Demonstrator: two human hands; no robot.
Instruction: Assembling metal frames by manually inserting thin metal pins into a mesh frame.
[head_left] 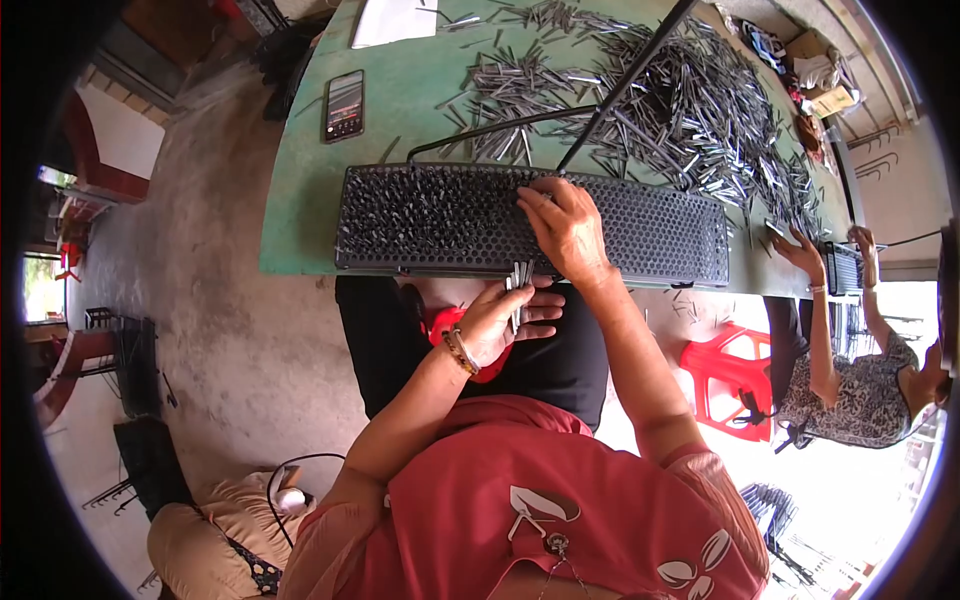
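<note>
A long black perforated rack [650,230] lies along the near edge of the green table [300,200]; its left half is filled with upright metal pins. My right hand [568,232] rests on the rack's middle, fingertips pinched on a pin at the edge of the filled part. My left hand [505,320] is below the table edge, above my lap, holding a small bundle of metal pins [519,285]. A large heap of loose metal pins [690,110] covers the table's far right.
A phone [344,105] and a white sheet [395,20] lie at the table's far left. Two thin black rods [620,90] cross the heap. Another person [850,390] works at a second rack at the right. A red stool [730,370] stands between us.
</note>
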